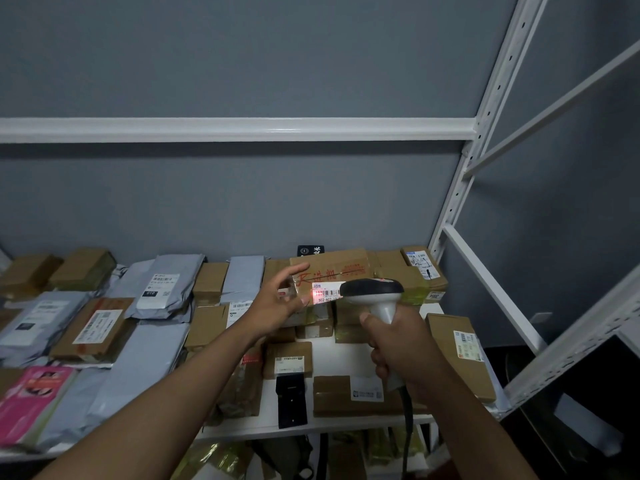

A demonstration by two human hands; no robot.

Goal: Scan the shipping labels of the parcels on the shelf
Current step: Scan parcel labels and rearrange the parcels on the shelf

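Head view: a person scans parcels laid across a white metal shelf [346, 424] against a grey wall.
Far left: a pink printed soft packet [31, 400] lies at the shelf's front edge; likely light and floppy, best lifted flat from beneath.
Left of centre: grey plastic mailer bags [166, 289] overlap flat brown cardboard boxes [93, 329]; the bags look slick and soft, the boxes stiff.
Left grip: the left hand [277, 299] is spread, fingers fairly straight, fingertips touching the near-left end of the long brown cardboard parcel [332, 268], seemingly steadying it.
Centre: that parcel sits atop a stack of other boxes, its white barcode shipping label [325, 292] facing forward with a red scan dot on it.
Handling: the carton looks rigid and probably light; hold it by its short ends, clear of the label.
Right grip: the right hand [398, 344] is wrapped around the handle of the grey-and-black corded barcode scanner [374, 292], aimed at the label.
Far right: a brown labelled box [460, 355] rests at the shelf end.
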